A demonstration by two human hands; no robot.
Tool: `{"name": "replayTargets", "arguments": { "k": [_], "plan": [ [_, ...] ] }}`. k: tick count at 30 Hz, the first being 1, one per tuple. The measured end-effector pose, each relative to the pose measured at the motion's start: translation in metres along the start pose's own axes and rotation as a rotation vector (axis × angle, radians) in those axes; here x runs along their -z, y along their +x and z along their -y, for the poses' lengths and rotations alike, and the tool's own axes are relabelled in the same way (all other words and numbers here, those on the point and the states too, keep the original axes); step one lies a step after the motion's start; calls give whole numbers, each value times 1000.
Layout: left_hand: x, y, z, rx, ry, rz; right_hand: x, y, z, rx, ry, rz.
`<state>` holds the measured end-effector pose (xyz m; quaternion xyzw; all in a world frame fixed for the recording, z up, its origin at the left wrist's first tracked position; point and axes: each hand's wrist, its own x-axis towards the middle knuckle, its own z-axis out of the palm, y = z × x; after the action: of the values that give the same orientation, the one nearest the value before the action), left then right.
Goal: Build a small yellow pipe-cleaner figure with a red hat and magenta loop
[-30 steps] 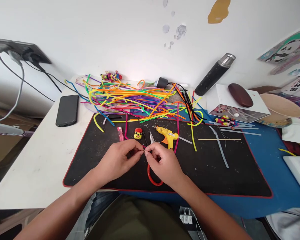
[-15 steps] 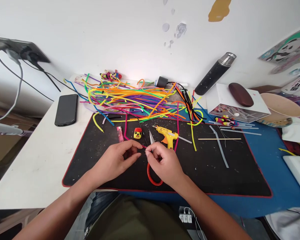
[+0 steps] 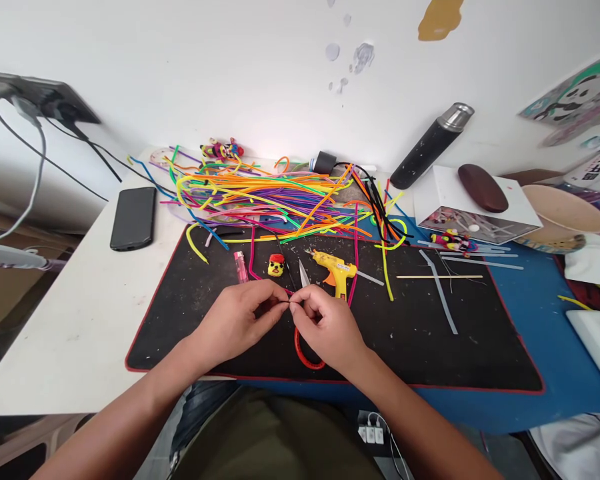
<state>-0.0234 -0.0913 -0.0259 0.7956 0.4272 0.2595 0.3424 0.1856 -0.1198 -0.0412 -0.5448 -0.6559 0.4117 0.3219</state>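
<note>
Over the black mat, the left hand and right hand are pinching a tiny dark strand, their grips nearly meeting. Scissors are lying partly beneath the right hand. The glue gun is resting beyond it; a yellow-and-red head is sitting near the lighter. Pipe cleaners are lying behind.

head view | above desk | forward and down | near (wall beyond)

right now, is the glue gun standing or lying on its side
Lying on its side: the yellow glue gun shows its broad flank facing up, spread across the black mat.
</note>
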Motion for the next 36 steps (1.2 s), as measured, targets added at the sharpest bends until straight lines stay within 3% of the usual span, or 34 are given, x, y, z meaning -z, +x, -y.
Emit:
{"name": "replayTargets", "arguments": {
  "k": [11, 23, 36],
  "plan": [
    [-3, -2, 3, -34, 105, -24, -1, -1, -2, -22, 3, 26],
    [0, -1, 0, 14, -32, -46, 0, -4, -9, -83, 88, 49],
    [-3, -2, 1, 18, -43, -20, -1, -4, -5, -82, 113, 40]
  ]
}}
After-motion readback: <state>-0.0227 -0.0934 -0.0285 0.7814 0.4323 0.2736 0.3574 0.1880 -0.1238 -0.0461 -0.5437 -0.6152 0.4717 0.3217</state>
